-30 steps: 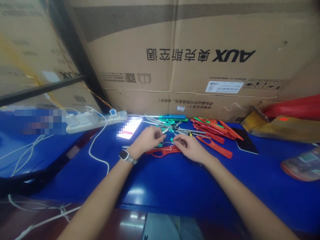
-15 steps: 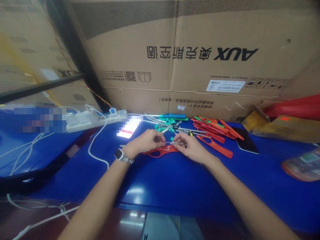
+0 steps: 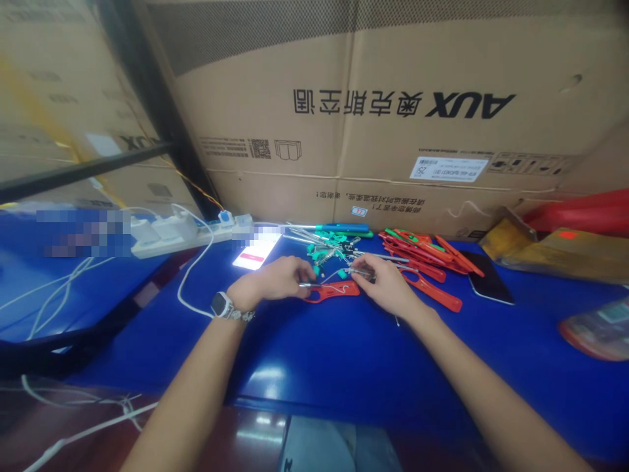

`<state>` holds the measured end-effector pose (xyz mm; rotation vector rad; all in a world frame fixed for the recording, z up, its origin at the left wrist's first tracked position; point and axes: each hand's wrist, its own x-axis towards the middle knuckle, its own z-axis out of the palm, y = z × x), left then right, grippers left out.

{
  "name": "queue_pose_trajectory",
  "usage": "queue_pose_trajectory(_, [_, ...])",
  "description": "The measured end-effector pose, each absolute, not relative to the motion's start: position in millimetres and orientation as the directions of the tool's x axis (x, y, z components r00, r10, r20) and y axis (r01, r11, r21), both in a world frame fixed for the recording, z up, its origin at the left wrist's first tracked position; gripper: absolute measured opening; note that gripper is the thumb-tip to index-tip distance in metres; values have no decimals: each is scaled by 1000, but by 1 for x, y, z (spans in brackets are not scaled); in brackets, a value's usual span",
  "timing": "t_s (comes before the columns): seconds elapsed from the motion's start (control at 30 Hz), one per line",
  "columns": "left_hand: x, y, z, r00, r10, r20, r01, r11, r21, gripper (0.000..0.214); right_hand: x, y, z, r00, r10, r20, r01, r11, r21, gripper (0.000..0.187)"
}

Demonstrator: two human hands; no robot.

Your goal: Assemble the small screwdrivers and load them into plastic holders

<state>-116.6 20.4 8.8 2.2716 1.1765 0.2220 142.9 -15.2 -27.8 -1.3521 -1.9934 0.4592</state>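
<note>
My left hand (image 3: 280, 278), with a watch (image 3: 222, 304) on its wrist, is closed with a short length of thin metal rod (image 3: 310, 285) showing at its fingertips. The rod crosses above a red plastic handle (image 3: 339, 289) that has a ring at one end and lies on the table. My right hand (image 3: 383, 283) pinches a small metal part (image 3: 362, 271), partly hidden by the fingers; a thin wire sticks out leftward from it. Just beyond both hands lies a heap of green clips and metal rods (image 3: 330, 250).
Red handles (image 3: 417, 252) are piled to the right, beside a dark phone (image 3: 491, 280). A lit phone (image 3: 256, 250) and a white power strip (image 3: 189, 236) lie left. A large cardboard box (image 3: 373, 59) walls the back; a clear container (image 3: 597, 328) stands far right on the blue table (image 3: 344, 367).
My hands have moved apart, the left one letting go of the thin wire. A metal rod now shows at the left fingertips. The red handle between the hands is more exposed.
</note>
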Motion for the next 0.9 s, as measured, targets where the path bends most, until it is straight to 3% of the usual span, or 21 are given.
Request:
queue_pose_trajectory(0.2, [-124,27,7,630,768,-110,686,-485,542,15,144,-13,-28,-222,921,322,697,380,-608,9])
queue_pose_trajectory(0.33, [-123,34,5,638,769,29,610,-529,590,16,144,-13,-30,-243,910,337,764,394,-510,10])
queue_pose_trajectory(0.43, [-123,37,5,586,795,157,608,-559,564,18,143,-12,-29,-265,896,357,828,401,-393,15])
queue_pose_trajectory(0.53, [-120,38,4,569,799,195,626,-575,526,17,134,-8,-22,-236,876,421,856,392,-336,17])
queue_pose_trajectory(0.6, [-118,39,3,561,790,249,633,-603,486,18,123,-8,-16,-198,860,470,865,379,-330,8])
queue_pose_trajectory(0.77, [-112,39,2,540,762,358,661,-647,381,20,100,-20,-9,-81,823,562,859,344,-379,13])
queue_pose_trajectory(0.9, [-106,41,1,465,792,395,673,-606,423,22,91,-28,-11,-174,867,467,862,364,-353,14])
